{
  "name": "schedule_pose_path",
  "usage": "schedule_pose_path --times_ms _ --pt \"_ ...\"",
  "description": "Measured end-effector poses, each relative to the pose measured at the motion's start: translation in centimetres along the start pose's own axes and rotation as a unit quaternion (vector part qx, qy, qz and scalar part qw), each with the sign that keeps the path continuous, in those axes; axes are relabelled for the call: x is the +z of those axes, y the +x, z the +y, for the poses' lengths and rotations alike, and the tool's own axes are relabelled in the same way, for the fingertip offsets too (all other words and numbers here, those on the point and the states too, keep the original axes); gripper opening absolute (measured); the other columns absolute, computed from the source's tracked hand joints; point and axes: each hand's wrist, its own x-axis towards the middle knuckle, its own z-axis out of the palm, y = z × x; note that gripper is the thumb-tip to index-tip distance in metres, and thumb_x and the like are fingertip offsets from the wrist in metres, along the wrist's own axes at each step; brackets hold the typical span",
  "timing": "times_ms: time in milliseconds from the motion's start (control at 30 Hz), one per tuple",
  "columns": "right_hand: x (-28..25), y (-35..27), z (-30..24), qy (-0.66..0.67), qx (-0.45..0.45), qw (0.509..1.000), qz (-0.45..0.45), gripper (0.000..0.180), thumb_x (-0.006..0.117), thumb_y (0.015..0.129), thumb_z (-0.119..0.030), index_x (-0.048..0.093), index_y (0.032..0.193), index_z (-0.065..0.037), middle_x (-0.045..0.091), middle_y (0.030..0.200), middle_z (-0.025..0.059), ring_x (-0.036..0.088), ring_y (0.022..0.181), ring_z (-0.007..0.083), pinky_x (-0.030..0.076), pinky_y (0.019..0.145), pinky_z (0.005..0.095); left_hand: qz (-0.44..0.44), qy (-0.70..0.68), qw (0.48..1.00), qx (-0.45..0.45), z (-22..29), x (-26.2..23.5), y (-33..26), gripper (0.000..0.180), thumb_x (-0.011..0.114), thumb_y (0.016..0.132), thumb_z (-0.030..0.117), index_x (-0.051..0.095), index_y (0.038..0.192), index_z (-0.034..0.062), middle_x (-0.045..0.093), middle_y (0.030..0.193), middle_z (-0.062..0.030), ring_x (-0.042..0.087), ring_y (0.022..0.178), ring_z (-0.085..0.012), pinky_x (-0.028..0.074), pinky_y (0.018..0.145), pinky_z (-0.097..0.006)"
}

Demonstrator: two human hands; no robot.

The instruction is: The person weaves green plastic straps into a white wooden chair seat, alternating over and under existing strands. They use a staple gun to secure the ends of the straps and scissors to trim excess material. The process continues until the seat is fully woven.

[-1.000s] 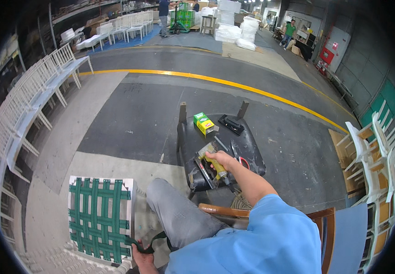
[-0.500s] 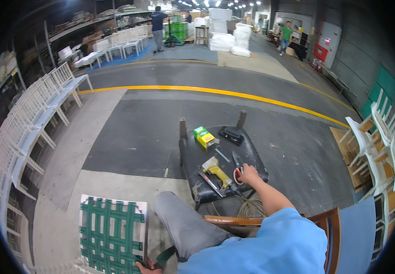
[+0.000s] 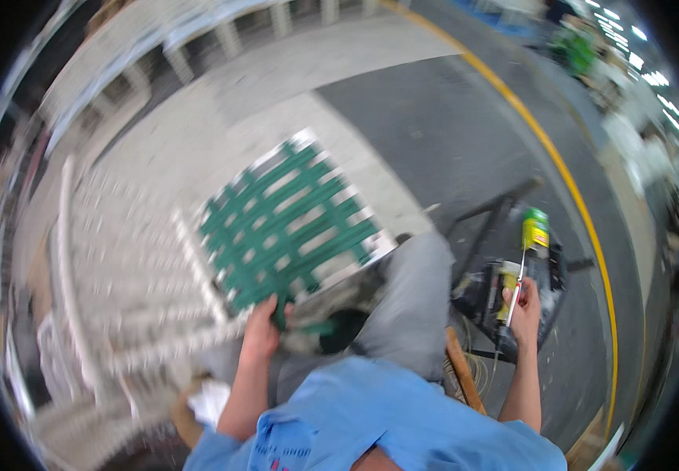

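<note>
Two bare hands worked at opposite sides of the frame. At lower centre-left, the left hand (image 3: 261, 334) was closed in a grip on the near edge of a white seat frame (image 3: 292, 224) woven with green webbing straps; the frame lay tilted across the centre of the picture, above the person's grey-trousered knee (image 3: 410, 314). At centre-right, the right hand (image 3: 524, 310) was clenched around a slender red-and-white hand tool (image 3: 518, 282), whose shaft pointed up toward a green-and-yellow box (image 3: 535, 228). That hand hovered over a small dark stool-like tabletop (image 3: 484, 294) carrying a yellow-and-black tool (image 3: 504, 286); whether the hand touched this surface could not be told. A blue sleeve and shirt (image 3: 386, 424) filled the lower centre. A wooden chair back (image 3: 465, 381) showed between the torso and the right forearm. White chair frames (image 3: 112, 259), blurred, occupied the left of the frame. The grey concrete floor (image 3: 433, 118) ran to the upper right, crossed by a curved yellow line (image 3: 567, 169).
</note>
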Motion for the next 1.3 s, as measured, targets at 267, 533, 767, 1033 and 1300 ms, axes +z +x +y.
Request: schedule_pose_path --times_ms 267,533,767,1033,1300 --pt "20.1 -2.5 -16.9 -0.232 -0.539 0.730 -0.349 0.060 0.081 0.079 -0.049 0.064 0.123 -0.012 0.066 0.107 0.0162 0.064 0.104 0.0376 0.047 0.090 0.0489 -0.001 -0.011 1.000 -0.015 3.0 -1.4 -0.6 0.028 0.057 0.105 0.018 0.062 0.115 -0.0074 0.071 0.094 -0.0127 0.071 0.083 -0.0212 0.057 0.062 -0.034" --pt "31.9 -3.7 -17.6 -0.368 -0.645 0.543 -0.392 0.051 0.075 0.083 -0.043 0.063 0.127 -0.019 0.064 0.106 0.0114 0.064 0.109 0.0308 0.044 0.091 0.0467 -0.023 -0.010 1.000 -0.007 2.4 -2.1 -0.4 0.027 0.058 0.104 0.018 0.064 0.113 -0.0070 0.072 0.093 -0.0137 0.072 0.079 -0.0202 0.059 0.060 -0.033" --pt "34.8 -3.4 -17.0 -0.344 -0.693 0.498 -0.392 0.045 0.074 0.085 -0.044 0.063 0.123 -0.022 0.066 0.095 0.0082 0.067 0.092 0.0287 0.048 0.078 0.0446 -0.027 0.019 0.999 -0.026 2.6 -1.6 -0.9 0.019 0.059 0.103 0.016 0.066 0.110 -0.0005 0.072 0.090 -0.0117 0.071 0.075 -0.0197 0.058 0.061 -0.033" --pt "23.9 -1.7 -17.4 -0.112 -0.493 0.816 -0.279 0.045 0.081 0.083 -0.031 0.066 0.122 -0.014 0.072 0.103 0.0142 0.072 0.095 0.0345 0.056 0.082 0.0444 -0.056 -0.005 0.998 0.014 1.8 0.8 -4.0 0.020 0.055 0.104 0.008 0.059 0.121 -0.0005 0.070 0.114 -0.0174 0.072 0.098 -0.0255 0.064 0.074 -0.042" --pt "1.9 3.3 2.6 -0.067 -0.183 0.954 0.227 0.053 0.074 0.094 -0.022 0.054 0.141 -0.009 0.074 0.105 0.0175 0.073 0.095 0.0242 0.055 0.084 0.0346 -0.136 -0.031 0.990 -0.005 -1.5 5.0 -1.6 0.032 0.047 0.104 0.003 0.053 0.135 -0.0002 0.067 0.122 -0.0150 0.073 0.089 -0.0301 0.064 0.079 -0.042"
